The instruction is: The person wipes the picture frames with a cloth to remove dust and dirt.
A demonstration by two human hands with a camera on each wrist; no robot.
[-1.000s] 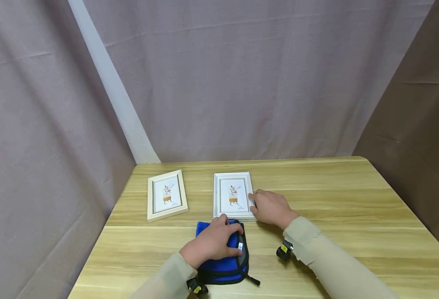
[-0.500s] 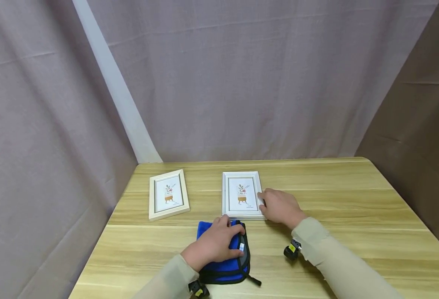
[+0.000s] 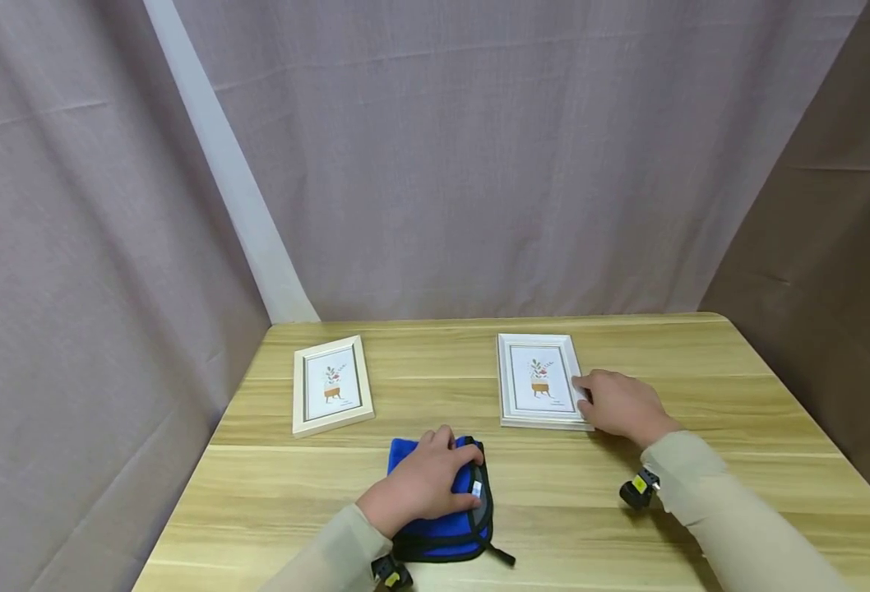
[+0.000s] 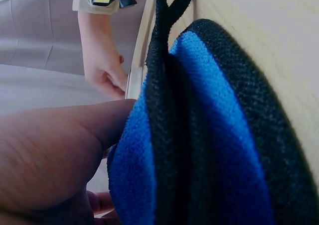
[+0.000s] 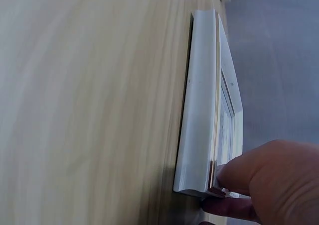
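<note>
A folded blue cloth [image 3: 442,527] with black edging, a small white tag and a black loop lies at the front of the table. On top of it rests my left hand [image 3: 426,478], fingers and thumb spread over the fabric. The left wrist view shows the thumb [image 4: 107,120] against the blue pile [image 4: 134,160]. My right hand [image 3: 623,404] pinches the right edge of a white picture frame [image 3: 542,381]. In the right wrist view its thumb [image 5: 239,172] is on the front of the frame's corner, with a finger underneath. The frame holds a potted-plant print.
A cream picture frame [image 3: 333,385] with the same print lies slightly turned at the table's left. Behind the wooden table [image 3: 716,386] hangs a grey-mauve curtain [image 3: 442,164]; a brown cloth [image 3: 827,271] drops along the right side.
My right hand has moved to the right and slightly back, taking the white picture frame with it. The left hand and the cloth stay in place.
</note>
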